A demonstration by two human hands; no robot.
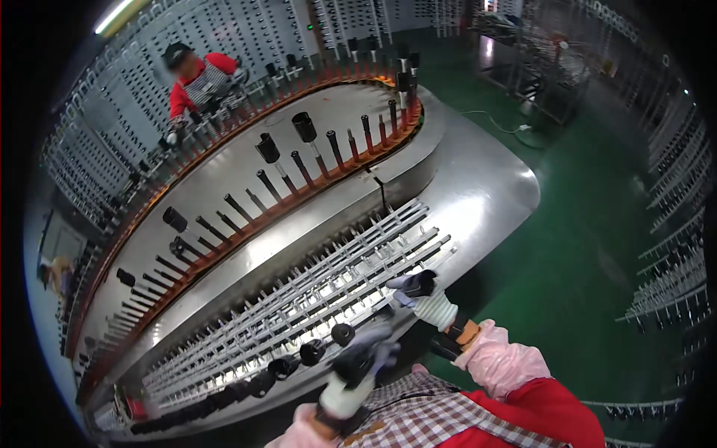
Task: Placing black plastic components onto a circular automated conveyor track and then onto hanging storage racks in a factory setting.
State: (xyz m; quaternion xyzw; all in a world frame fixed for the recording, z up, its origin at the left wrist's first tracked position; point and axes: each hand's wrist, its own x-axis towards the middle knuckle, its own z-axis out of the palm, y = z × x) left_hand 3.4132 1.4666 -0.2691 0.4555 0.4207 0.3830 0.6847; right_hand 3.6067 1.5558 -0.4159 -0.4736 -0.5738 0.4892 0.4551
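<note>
My right hand [424,297], in a white glove with dark grey fingers, is closed around a black cylindrical cup [426,278] at the right end of the metal racks. My left hand [360,366] is smeared by motion near the row's end, and its fingers cannot be read. Close beyond it is another black cup [343,334], part of a row of similar black cups [282,366] along the near side. Long silver racks [321,280] with short upright pegs lie side by side on the steel table [489,175].
Past the racks, an orange-brown looped track [258,222] carries upright spindles, several topped with black cups [304,127]. A co-worker [198,82] in red stands on its far side. Pegged racks [676,276] hang at the right over a green floor [582,201]. A metal cart [538,75] stands behind.
</note>
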